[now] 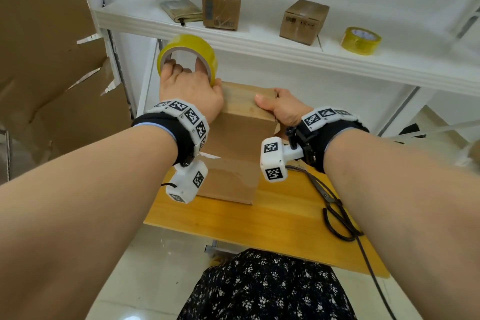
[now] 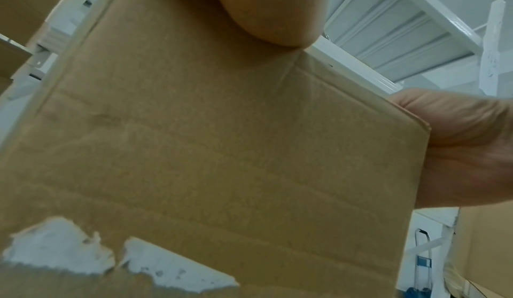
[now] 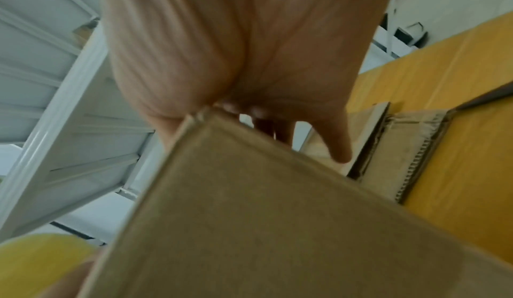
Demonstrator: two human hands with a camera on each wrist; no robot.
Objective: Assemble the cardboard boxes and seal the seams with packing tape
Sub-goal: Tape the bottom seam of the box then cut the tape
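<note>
Right hand on a cardboard box's corner

The right hand (image 3: 250, 46) fills the upper centre, gripping the top corner of the cardboard box (image 3: 263, 226); a yellow tape roll (image 3: 36, 259) shows lower left, a wooden tabletop (image 3: 444, 83) at right.

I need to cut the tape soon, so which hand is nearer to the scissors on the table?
Right. The right hand grips the box above the scissors; the left hand holds the tape roll across the box.

Wooden table (image 1: 259, 218): cardboard box (image 1: 233, 158), scissors (image 1: 335, 213).
</note>
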